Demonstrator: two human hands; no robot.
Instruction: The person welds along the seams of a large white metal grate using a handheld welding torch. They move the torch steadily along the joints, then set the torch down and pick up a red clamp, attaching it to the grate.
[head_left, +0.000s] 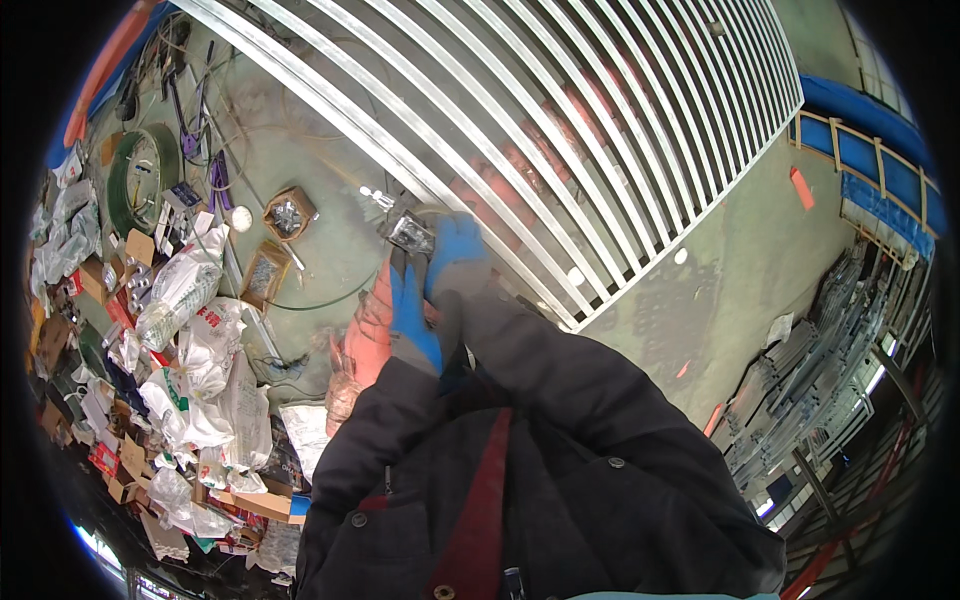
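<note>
Nearest the camera is the person's dark coat (560, 470) with a red strap (480, 500) running down its front. Above it both gloved hands meet at chest height. The left hand (400, 320), in a blue-and-orange glove, and the right hand (455, 260), in a blue glove, are both closed around a small clear plastic bag of metal fittings (410, 235). The bag sits at the fingertips, just above and ahead of both hands, with the right hand a little nearer its top. It lies against the lower edge of a white slatted metal panel (560, 120), whose bars run diagonally away. Open cardboard boxes of hardware (288, 215) rest on the floor to the left.
</note>
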